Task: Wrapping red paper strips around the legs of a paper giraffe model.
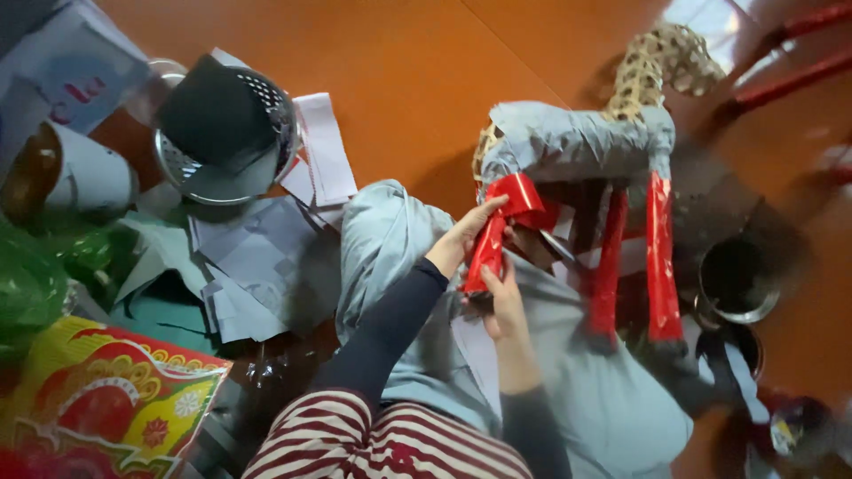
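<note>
A horse-like figure (577, 142) with a woven bamboo frame stands on the orange floor, its body covered in grey paper. Two of its legs (661, 257) are wrapped in shiny red paper. My left hand (466, 235) presses a strip of red paper (497, 235) against a third leg near the figure's rear. My right hand (506, 302) grips the lower end of that same red-wrapped leg from below. Both arms wear dark sleeves.
Grey fabric (390, 239) lies across my lap above red-and-white striped trousers (382, 439). Loose grey and white paper sheets (257, 257) lie left, beside a metal colander (226, 133), a tin (62, 173) and colourful printed paper (106, 404). A dark pot (737, 284) sits right.
</note>
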